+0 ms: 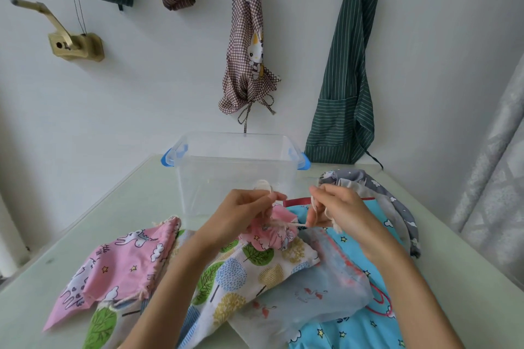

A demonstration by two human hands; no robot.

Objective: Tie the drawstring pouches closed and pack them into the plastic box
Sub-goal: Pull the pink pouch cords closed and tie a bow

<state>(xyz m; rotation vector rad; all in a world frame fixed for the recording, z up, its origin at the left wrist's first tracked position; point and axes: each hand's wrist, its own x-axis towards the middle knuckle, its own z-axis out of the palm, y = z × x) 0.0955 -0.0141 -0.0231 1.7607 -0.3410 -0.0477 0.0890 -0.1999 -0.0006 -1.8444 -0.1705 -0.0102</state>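
A small pink pouch (268, 231) with its mouth gathered hangs between my hands above the pile. My left hand (241, 212) pinches one end of its cream drawstring (292, 224), a loop of cord showing above the fingers. My right hand (337, 207) grips the other end of the cord, pulled to the right. Behind them stands the clear plastic box (235, 167) with blue latches, its lid off and nothing visible inside. Flat on the table lie a pink unicorn pouch (119, 266), a tree-print pouch (241, 272), a pale flamingo pouch (312, 295), a blue star pouch (365, 326) and a grey pouch (380, 190).
The pale green table (113, 207) meets a white wall. Aprons (343, 88) and bundled cloth hang on the wall behind the box. A brass bracket (73, 45) is fixed at the left. A patterned curtain (499, 173) hangs at the right edge.
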